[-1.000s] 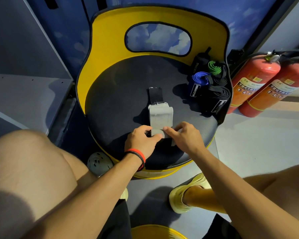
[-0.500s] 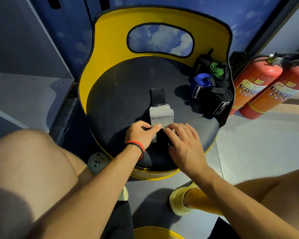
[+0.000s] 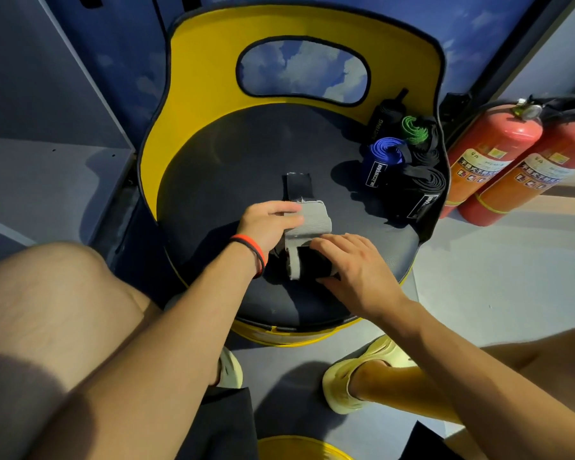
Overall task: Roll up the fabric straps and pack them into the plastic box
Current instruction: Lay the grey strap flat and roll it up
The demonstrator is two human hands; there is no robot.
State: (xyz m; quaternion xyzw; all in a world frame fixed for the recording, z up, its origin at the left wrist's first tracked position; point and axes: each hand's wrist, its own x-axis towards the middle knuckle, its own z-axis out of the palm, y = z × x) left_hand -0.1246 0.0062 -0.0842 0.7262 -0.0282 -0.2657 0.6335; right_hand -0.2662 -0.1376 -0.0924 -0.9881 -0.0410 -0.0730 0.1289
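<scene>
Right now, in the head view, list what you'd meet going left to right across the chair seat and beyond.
In order: left hand → grey strap → blue roll → green-edged roll → red fire extinguishers. The right hand is left out; it overlaps the strap.

We can read only the letters "TING" on the black rolled strap (image 3: 385, 118), while the blue roll (image 3: 386, 153) and the fire extinguishers (image 3: 498, 151) carry labels too blurred for us.
</scene>
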